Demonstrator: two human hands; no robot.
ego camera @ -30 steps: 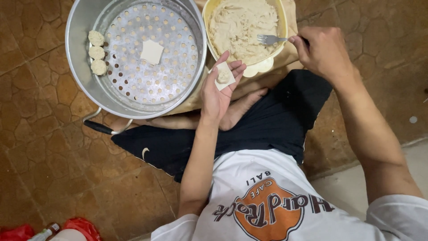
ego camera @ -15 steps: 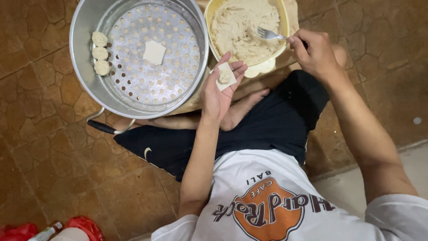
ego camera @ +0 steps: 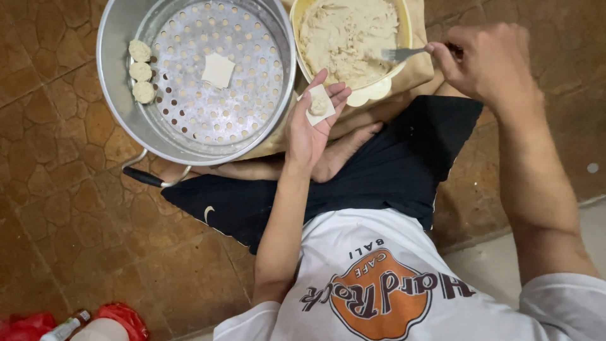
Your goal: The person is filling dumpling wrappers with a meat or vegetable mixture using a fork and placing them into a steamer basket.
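Fork [ego camera: 396, 54] shifted slightly within filling bowl [ego camera: 404, 25], gripped by right hand [ego camera: 489, 63]. Left hand [ego camera: 312, 123] open, cradling filled wrapper [ego camera: 319, 104]; folding pending.

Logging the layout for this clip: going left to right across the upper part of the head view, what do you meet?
Three round filled dumplings → square white wrapper on perforated steamer tray → left hand cupping a filled wrapper → metal fork → right hand.
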